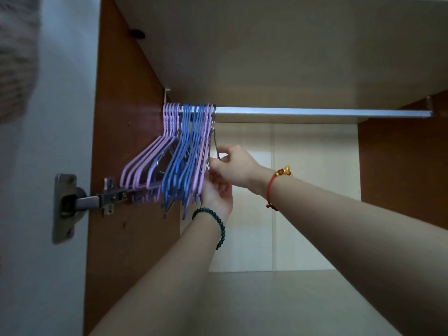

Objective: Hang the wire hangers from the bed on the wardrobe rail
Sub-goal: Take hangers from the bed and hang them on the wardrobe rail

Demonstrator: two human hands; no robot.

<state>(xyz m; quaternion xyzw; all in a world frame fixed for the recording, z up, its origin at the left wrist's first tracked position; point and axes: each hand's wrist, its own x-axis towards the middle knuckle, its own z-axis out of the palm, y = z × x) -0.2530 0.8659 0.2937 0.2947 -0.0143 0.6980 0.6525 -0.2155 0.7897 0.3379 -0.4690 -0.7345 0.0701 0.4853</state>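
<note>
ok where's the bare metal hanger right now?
Head view: the bare metal hanger hangs near the left end of the rail, rightmost in the bunch of purple and blue hangers, its lower wire pinched by the right hand.

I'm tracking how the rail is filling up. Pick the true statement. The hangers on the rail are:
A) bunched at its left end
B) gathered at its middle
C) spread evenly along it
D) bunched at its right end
A: the hangers all hang packed together at the left end of the rail, close to the wardrobe's brown side wall, while the long stretch to their right carries none.
</note>
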